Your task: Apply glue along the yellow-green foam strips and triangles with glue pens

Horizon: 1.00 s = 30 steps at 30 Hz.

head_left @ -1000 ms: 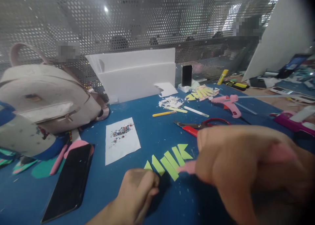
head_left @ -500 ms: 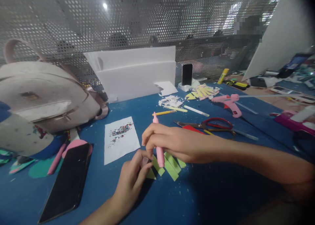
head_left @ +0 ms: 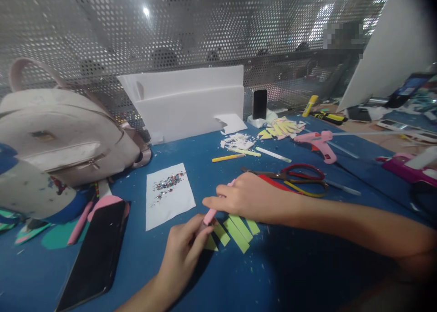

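My right hand (head_left: pixel 254 198) is closed round a pink marker pen (head_left: pixel 210 216), its flat end tilted down toward my other hand. My left hand (head_left: pixel 182 246) pinches a small, pale translucent piece (head_left: pixel 204 227) whose kind I cannot make out. The pen's end meets the fingertips there, touching or almost touching the piece. Light green paper strips (head_left: pixel 236 236) lie on the blue table (head_left: pixel 239 284) under and beside both hands. Just behind my left hand is a white paper sheet (head_left: pixel 170 211) bearing small shiny gems (head_left: pixel 170 181).
Red-handled scissors (head_left: pixel 302 173) and a pink glue gun (head_left: pixel 319 143) lie to the right, with a yellow pencil (head_left: pixel 227 158) behind my hands. White scraps (head_left: pixel 239 141) are farther back. On the left are a black phone (head_left: pixel 94 253) and a pale backpack (head_left: pixel 61 125).
My right hand has tilted the pink marker pen over and brought its flat end down and left to the fingers of my left hand. My left hand has hardly moved.
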### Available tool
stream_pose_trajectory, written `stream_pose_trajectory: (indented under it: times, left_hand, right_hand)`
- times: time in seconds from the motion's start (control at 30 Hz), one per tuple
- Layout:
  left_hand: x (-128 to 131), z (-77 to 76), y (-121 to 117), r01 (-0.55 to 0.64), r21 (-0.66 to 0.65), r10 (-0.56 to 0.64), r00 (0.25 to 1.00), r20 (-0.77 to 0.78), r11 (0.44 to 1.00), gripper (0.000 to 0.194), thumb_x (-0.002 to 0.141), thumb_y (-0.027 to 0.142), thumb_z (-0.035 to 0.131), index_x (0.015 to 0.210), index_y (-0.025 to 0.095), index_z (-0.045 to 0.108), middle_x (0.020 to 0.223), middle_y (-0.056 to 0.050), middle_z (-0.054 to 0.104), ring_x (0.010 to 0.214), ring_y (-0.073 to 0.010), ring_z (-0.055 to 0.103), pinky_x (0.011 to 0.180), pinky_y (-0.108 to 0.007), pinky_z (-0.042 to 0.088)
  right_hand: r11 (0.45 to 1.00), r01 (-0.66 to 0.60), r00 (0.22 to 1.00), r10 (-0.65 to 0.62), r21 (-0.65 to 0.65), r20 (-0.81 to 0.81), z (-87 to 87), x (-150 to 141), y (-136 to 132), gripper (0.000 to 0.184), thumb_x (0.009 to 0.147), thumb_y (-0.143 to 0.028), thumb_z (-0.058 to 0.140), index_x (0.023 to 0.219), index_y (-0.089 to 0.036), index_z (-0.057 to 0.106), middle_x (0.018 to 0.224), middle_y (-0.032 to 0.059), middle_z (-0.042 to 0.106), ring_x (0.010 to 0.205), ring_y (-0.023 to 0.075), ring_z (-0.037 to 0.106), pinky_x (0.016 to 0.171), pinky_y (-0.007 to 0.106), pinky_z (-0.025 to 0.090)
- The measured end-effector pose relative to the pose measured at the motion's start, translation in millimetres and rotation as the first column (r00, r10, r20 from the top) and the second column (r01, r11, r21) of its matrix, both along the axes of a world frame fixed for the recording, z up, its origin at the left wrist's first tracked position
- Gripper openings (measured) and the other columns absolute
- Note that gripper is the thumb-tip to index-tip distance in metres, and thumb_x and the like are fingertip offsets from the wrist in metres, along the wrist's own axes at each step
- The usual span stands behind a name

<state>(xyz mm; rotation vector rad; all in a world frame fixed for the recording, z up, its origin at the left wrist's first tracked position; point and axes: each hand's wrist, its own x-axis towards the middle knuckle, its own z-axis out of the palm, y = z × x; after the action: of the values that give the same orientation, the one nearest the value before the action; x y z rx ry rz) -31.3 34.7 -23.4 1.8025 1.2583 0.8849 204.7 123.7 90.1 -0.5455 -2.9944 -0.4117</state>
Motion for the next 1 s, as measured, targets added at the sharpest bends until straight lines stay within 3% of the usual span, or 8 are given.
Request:
stream_pose_trajectory:
  times: [0.13,0.33,0.43,0.6,0.8,1.0]
  left_hand:
    - [2,-0.8,1,-0.023,0.033,0.024,1.0,-0.019,0.999,0.036,0.103,0.046,0.067,0.125,0.018,0.066,0.12,-0.006,0.07,0.099,-0.019,0.071,0.085,-0.038,0.063]
    - [4,1.4,1,-0.046,0.068,0.05,0.997,-0.056,0.997,0.037,0.103,0.045,0.067,0.127,0.017,0.065,0.119,-0.007,0.07,0.097,-0.0183,0.071,0.083,-0.037,0.063]
    - [4,1.5,1,-0.059,0.071,0.065,0.995,-0.08,0.996,0.037,0.103,0.046,0.067,0.126,0.017,0.066,0.119,-0.006,0.07,0.098,-0.0191,0.071,0.084,-0.038,0.063]
    - [2,0.3,1,-0.066,0.068,0.074,0.989,-0.129,0.996,0.038,0.102,0.045,0.068,0.127,0.017,0.065,0.122,-0.007,0.07,0.101,-0.0199,0.071,0.087,-0.04,0.063]
    - [4,0.2,3,-0.06,0.093,0.077,0.979,-0.19,0.994,0.037,0.103,0.045,0.068,0.127,0.017,0.065,0.122,-0.007,0.07,0.101,-0.0199,0.071,0.086,-0.039,0.063]
    - [6,1.9,1,0.007,0.193,0.047,0.961,-0.272,0.981,0.037,0.103,0.043,0.067,0.13,0.018,0.064,0.121,-0.007,0.07,0.098,-0.0181,0.071,0.083,-0.037,0.064]
  right_hand:
    - [0.999,-0.003,1.0,0.003,0.042,-0.01,0.8,0,-2,0.028,0.102,-0.006,0.056,0.123,-0.019,0.069,0.08,0.0035,0.069,0.055,0.0135,0.051,0.051,0.031,0.011]
    - [0.988,-0.103,0.987,0.116,0.119,-0.11,0.5,-2,-5,0.018,0.101,-0.004,0.054,0.097,-0.016,0.066,0.084,0.0029,0.068,0.062,0.0146,0.054,0.055,0.031,0.017]
    - [0.99,-0.058,0.988,0.075,0.13,-0.137,0.1,-2,-7,0.019,0.101,-0.004,0.053,0.098,-0.018,0.064,0.082,0.0021,0.068,0.06,0.0151,0.053,0.056,0.032,0.016]
    - [0.997,0.076,0.997,-0.076,0.024,0.018,2.0,-2,-7,0.016,0.102,-0.007,0.059,0.092,-0.019,0.06,0.076,0.002,0.069,0.055,0.0144,0.05,0.057,0.032,0.013]
    - [0.999,0.048,0.991,-0.048,0.007,0.127,10.3,-7,-8,0.018,0.1,-0.004,0.062,0.089,-0.019,0.061,0.075,0.0028,0.071,0.065,0.0187,0.059,0.062,0.034,0.018]
    - [0.999,0.018,0.977,-0.026,0.036,0.212,7.3,-9,-16,0.018,0.1,-0.009,0.063,0.086,-0.019,0.059,0.068,0.0031,0.069,0.059,0.0188,0.053,0.064,0.035,0.018]
